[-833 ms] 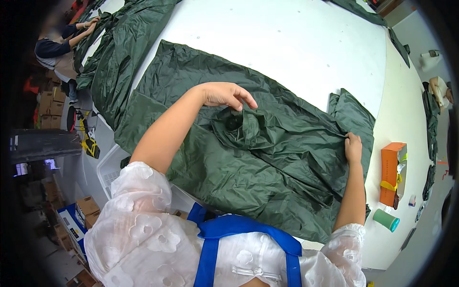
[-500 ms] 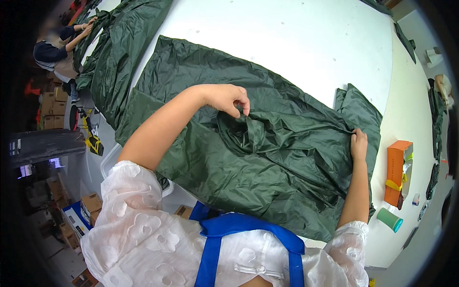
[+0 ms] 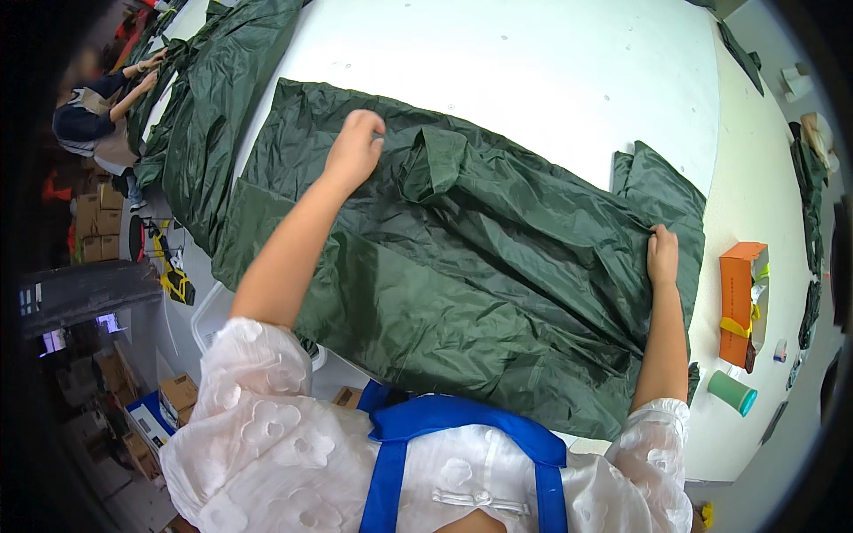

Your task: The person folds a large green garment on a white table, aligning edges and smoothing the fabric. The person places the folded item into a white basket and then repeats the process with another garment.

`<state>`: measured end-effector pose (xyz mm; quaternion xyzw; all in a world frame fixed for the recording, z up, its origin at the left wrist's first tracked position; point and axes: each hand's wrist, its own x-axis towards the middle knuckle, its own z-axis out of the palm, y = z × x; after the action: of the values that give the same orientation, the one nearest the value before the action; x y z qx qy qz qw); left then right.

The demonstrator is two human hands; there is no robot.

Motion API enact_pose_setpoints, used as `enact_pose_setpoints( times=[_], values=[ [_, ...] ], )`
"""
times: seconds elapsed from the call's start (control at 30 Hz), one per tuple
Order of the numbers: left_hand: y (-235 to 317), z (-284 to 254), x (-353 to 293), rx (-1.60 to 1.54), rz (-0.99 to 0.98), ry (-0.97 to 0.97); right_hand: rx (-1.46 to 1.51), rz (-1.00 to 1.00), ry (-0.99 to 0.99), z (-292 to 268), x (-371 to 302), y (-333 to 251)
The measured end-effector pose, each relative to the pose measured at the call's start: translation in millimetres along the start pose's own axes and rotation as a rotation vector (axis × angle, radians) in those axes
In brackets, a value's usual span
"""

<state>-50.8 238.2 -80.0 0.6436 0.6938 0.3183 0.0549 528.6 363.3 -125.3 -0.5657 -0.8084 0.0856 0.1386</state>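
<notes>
A dark green garment or sheet of thin, shiny fabric (image 3: 418, 311) lies spread and wrinkled on the table in front of me. My left hand (image 3: 354, 153) is over its far left part, fingers loosely curled and apart from the thumb, with no cloth seen in them. To the right of that hand, a folded flap of the fabric (image 3: 437, 160) stands up from the rest. At the right side my right hand (image 3: 662, 256) is closed on the fabric's edge; its fingertips are partly hidden against the cloth.
The white table (image 3: 533, 71) stretches beyond the fabric. On its right stand an orange box (image 3: 736, 302) and a green spool (image 3: 731, 392). More green fabric (image 3: 213, 124) hangs over the left side, where a co-worker (image 3: 93, 115) handles cloth. Cardboard boxes (image 3: 98, 222) are stacked at left.
My left hand has let go of the fabric in the middle and moved up and left. The flap it held now lies folded farther away. My right hand stays on the edge.
</notes>
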Motion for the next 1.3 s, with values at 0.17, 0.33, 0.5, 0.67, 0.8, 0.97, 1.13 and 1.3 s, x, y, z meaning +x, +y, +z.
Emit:
enact_pose_setpoints(
  times=[0.17,0.33,0.5,0.67,0.8,0.97,1.13,1.3],
  values=[
    [104,4,-57,-0.301,-0.352,0.089,0.086,-0.009,0.076,-2,-9,-4],
    [116,28,-66,-0.356,-0.199,0.166,-0.100,-0.113,0.295,-7,-4,-10],
    [27,8,-66,-0.063,-0.292,-0.257,-0.176,0.041,0.192,10,2,3],
    [59,-5,-28,-0.628,-0.505,-0.148,-0.134,0.012,0.257,15,-1,-3],
    [86,11,16,-0.094,-0.430,-0.172,-0.112,0.013,0.266,14,-1,-5],
    [27,63,48,0.197,-0.516,-0.344,-0.093,0.023,0.224,11,5,-10],
    [27,77,56,0.402,-0.237,-0.126,0.001,0.082,-0.005,-2,11,-2],
    [39,61,98,0.556,-0.061,-0.803,-0.001,0.127,-0.303,-57,29,-20]
  ],
)
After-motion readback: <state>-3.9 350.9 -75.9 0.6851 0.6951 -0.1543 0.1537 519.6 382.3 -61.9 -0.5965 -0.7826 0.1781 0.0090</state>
